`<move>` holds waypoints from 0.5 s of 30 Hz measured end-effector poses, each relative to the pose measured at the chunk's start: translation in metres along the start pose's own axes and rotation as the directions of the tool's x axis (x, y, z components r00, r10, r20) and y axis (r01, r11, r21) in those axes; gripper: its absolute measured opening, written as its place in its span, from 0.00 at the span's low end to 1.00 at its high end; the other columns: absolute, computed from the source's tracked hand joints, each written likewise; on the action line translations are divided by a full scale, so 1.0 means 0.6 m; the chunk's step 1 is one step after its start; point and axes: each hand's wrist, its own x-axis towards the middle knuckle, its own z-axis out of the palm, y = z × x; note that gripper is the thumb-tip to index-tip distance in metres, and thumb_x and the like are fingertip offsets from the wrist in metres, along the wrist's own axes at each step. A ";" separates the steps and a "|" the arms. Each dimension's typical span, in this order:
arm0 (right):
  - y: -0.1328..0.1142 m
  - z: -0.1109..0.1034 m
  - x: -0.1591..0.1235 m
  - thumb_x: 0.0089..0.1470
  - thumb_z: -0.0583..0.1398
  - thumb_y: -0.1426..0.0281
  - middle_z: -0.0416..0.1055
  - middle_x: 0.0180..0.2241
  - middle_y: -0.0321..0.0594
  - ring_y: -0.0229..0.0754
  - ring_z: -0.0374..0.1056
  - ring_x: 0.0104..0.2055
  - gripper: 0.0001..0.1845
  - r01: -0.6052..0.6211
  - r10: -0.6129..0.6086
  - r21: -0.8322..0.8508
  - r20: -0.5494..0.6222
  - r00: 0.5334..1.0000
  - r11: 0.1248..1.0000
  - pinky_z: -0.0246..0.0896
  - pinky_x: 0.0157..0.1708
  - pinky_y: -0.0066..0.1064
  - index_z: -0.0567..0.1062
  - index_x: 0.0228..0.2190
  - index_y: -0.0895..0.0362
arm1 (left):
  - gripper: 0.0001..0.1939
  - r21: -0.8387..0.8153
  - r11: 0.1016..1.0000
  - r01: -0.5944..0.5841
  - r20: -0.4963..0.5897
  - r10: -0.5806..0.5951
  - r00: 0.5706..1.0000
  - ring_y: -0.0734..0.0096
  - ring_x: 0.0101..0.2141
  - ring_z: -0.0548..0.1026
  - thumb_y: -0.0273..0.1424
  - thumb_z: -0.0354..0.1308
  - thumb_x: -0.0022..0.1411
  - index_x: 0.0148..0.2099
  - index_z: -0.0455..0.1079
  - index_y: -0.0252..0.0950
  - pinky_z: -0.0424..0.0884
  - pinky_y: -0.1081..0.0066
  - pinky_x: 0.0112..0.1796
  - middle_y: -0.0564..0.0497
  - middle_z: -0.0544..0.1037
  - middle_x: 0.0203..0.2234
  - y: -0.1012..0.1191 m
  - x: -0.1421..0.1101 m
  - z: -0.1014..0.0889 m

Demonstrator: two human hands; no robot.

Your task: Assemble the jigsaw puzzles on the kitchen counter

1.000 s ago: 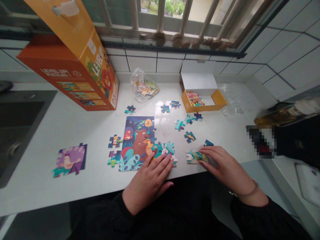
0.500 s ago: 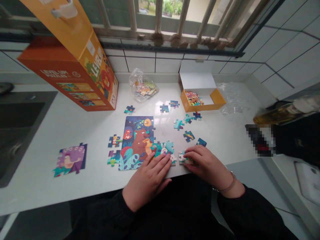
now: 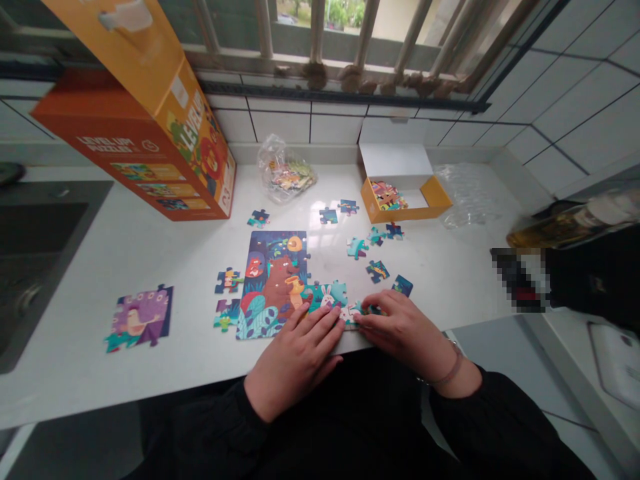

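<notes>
A partly joined jigsaw puzzle with a bear and a rabbit lies on the white counter. My left hand rests flat over its lower right part, fingers stretched out. At the puzzle's right end, my right hand has its fingers closed on a puzzle piece, which meets the rabbit section's edge; my fingers cover much of it. Just above that hand lie a dark blue piece and a patterned piece. Left of the puzzle are two loose pieces, one with a frog.
A joined purple section lies at the left, near the sink. Behind stand a tall orange puzzle box, a plastic bag of pieces and an open small box. Several loose pieces lie between. A bottle is at right.
My right hand has slid left with the puzzle piece, closing the gap to the rabbit section. My left hand has stayed in place on the puzzle.
</notes>
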 end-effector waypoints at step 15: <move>-0.016 -0.003 0.007 0.68 0.65 0.75 0.80 0.49 0.47 0.51 0.73 0.47 0.09 0.047 -0.044 -0.079 0.043 0.998 0.996 0.74 0.49 0.45 0.83 0.47 0.55 | 0.25 0.093 0.996 0.004 -0.032 -0.001 0.999 0.49 0.66 0.70 0.40 0.59 0.78 0.73 0.67 0.46 0.57 0.42 0.69 0.46 0.73 0.70 0.008 0.009 0.014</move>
